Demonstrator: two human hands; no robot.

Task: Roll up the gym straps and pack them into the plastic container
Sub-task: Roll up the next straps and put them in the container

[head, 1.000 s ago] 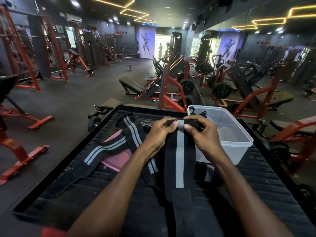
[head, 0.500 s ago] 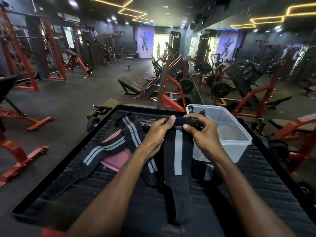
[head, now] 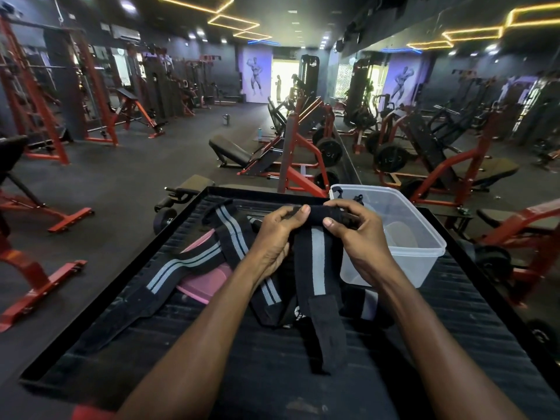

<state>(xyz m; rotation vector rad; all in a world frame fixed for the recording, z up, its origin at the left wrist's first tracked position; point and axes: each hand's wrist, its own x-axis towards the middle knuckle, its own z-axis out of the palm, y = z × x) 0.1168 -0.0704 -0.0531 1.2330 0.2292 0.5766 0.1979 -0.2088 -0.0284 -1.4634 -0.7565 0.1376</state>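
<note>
Black strap with grey stripe (head: 315, 268) held up at centre, top end already in a small tight roll, tail hanging to 6 o'clock onto the tabletop (head: 454, 344). Left hand (head: 274, 234) and right hand (head: 357, 237) gripping the roll ends, fingers (head: 304, 210) curled and clamped on it, probably to keep tension. Plastic container (head: 424, 237) waiting at 3 o'clock. More straps (head: 188, 262) lying at 9 o'clock over a pink lid (head: 212, 283).

Black grey-striped strap (head: 315, 262) part-rolled, tail hanging; clear container (head: 424, 253) beside.
</note>
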